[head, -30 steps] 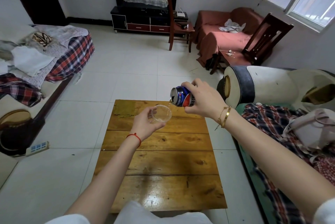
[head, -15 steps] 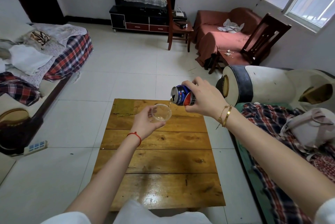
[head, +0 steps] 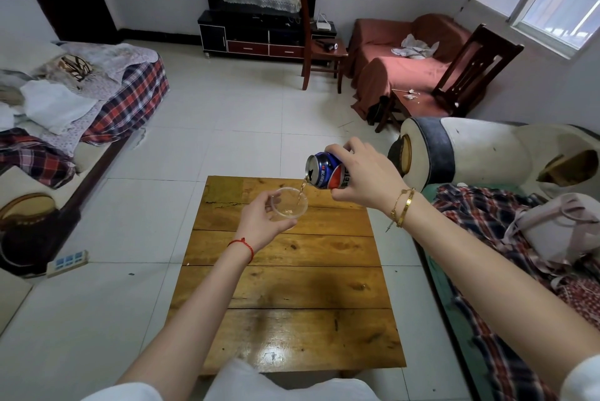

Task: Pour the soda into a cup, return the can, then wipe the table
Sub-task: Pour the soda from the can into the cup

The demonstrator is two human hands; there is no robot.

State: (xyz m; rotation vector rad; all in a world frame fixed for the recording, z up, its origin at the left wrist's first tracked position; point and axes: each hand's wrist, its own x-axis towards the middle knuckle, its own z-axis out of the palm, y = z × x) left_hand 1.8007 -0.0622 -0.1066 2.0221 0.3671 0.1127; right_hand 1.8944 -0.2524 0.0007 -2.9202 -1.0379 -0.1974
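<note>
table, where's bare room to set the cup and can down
The whole wooden table top is bare, from the far edge under the cup to the glossy near edge. Only the air over its far end is crowded: left hand, can, right hand.

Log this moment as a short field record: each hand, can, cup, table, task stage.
left hand: holds the clear cup above the table
right hand: grips the soda can, tipped with its opening toward the cup
pour: thin stream runs from can into cup
cup fill: shallow, little liquid visible
table: wooden, no cloth seen on it
task stage: pouring; can not returned, wiping not begun
</note>
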